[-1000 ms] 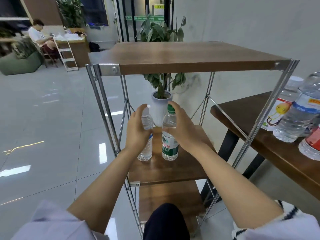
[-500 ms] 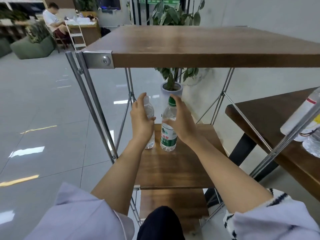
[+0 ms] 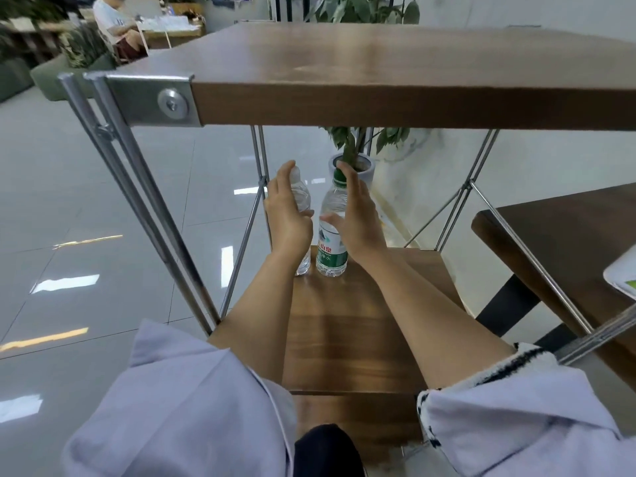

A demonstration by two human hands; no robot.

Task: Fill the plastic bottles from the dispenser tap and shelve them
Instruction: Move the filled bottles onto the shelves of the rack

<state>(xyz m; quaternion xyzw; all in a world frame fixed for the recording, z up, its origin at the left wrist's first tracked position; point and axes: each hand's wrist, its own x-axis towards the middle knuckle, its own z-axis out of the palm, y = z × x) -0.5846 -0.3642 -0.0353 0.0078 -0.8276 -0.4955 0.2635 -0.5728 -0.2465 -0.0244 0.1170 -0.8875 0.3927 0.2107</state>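
I see a clear plastic bottle with green cap and green-and-white label (image 3: 331, 253), a second clear bottle with whitish cap (image 3: 303, 198), a dark brown wood-grain shelf (image 3: 351, 339), silver metal frame rods (image 3: 144, 201), pale lilac sleeves (image 3: 189, 407), one black-and-white striped cuff (image 3: 516, 358).

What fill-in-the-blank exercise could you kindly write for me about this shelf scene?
1. The labelled bottle has a ___ cap.
2. The other bottle stands to its ___.
3. Behind the shelf stands a white pot holding a ___.
Missing words: green; left; plant.
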